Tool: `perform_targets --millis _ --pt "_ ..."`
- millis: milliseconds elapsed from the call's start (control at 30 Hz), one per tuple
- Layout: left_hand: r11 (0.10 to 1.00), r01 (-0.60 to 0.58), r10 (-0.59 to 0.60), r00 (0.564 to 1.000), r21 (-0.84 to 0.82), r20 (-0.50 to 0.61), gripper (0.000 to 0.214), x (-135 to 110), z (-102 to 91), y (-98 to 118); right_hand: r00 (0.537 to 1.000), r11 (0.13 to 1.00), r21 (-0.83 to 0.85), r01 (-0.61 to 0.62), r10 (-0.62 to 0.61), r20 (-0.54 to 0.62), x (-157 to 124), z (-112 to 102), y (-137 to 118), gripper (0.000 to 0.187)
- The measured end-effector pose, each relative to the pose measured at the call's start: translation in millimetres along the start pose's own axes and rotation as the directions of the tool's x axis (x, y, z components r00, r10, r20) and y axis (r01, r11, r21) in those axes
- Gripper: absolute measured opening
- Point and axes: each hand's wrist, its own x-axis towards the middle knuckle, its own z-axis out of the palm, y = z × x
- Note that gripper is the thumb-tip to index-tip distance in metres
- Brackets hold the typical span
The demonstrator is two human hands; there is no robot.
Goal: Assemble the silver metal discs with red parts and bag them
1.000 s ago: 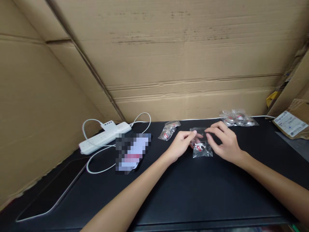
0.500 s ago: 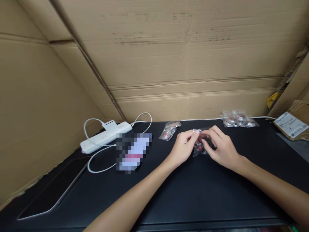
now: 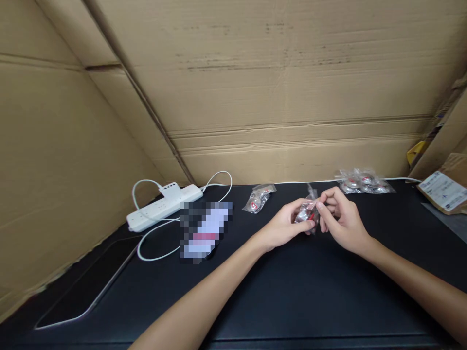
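Between my two hands is a small clear plastic bag (image 3: 305,214) with something silvery and red inside. My left hand (image 3: 286,226) is closed around the bag's lower part, thumb across its front. The thumb and index finger of my right hand (image 3: 343,218) pinch the bag's upper edge, which sticks up crumpled. The exact kind of the contents is partly hidden by the fingers. A similar clear bag (image 3: 259,198) with silvery, red-marked pieces lies to the left of my hands. Several more such bags (image 3: 365,182) sit in a cluster at the back right.
On the left are a white power strip (image 3: 164,206) with a looped white cable (image 3: 153,259), a blurred-out item (image 3: 207,231) and a dark flat tablet-like panel (image 3: 89,282). Cardboard walls (image 3: 292,97) enclose the black table (image 3: 292,301). A labelled brown package (image 3: 443,192) lies at right.
My left hand has shifted its hold from the bag's top edge to around its lower part. The bag is now raised and turned upright, with my right hand pinching its top.
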Motion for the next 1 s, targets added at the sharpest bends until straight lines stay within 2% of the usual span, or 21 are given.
perform_targets --millis 167,267,333,433,567,667,833,933,1000 --pt "0.995 0.055 -0.060 0.996 -0.079 -0.070 0.035 0.3 -3.8 5.1 0.999 0.997 -0.074 0.035 -0.035 0.010 5.1 -5.3 -1.3 0.012" --pt "0.998 0.029 -0.038 0.990 -0.063 -0.135 0.035 2.3 -8.8 3.4 0.998 0.996 0.069 -0.053 0.052 0.028 9.8 -6.2 1.1 0.013" --pt "1.000 -0.028 0.027 0.968 0.003 -0.250 0.035 4.4 -12.5 0.3 0.990 0.966 0.218 -0.138 0.139 0.010 12.7 -6.5 3.1 0.016" --pt "0.991 -0.079 0.117 0.913 0.112 -0.390 0.035 7.2 -18.3 -4.5 0.960 0.877 0.395 -0.273 0.275 0.052 14.9 -7.5 4.8 0.020" --pt "0.970 -0.103 0.188 0.893 0.221 -0.408 0.030 9.1 -22.4 -6.6 0.890 0.718 0.526 -0.455 0.389 0.239 14.6 -8.7 7.1 0.021" --pt "0.952 -0.116 0.233 0.875 0.282 -0.425 0.028 8.9 -22.1 -5.9 0.839 0.589 0.601 -0.540 0.429 0.334 14.1 -8.5 10.6 0.023" --pt "0.899 -0.093 0.283 0.870 0.429 -0.404 0.028 5.6 -21.5 -3.7 0.776 0.423 0.657 -0.624 0.428 0.462 12.7 -8.0 15.6 0.020" --pt "0.856 -0.069 0.302 0.871 0.513 -0.387 0.027 3.9 -22.0 -3.1 0.775 0.382 0.678 -0.628 0.387 0.500 11.7 -8.0 16.2 0.016" --pt "0.867 -0.067 0.300 0.861 0.494 -0.410 0.025 3.9 -21.8 -3.4 0.781 0.370 0.692 -0.620 0.374 0.500 11.4 -7.7 16.2 0.015"
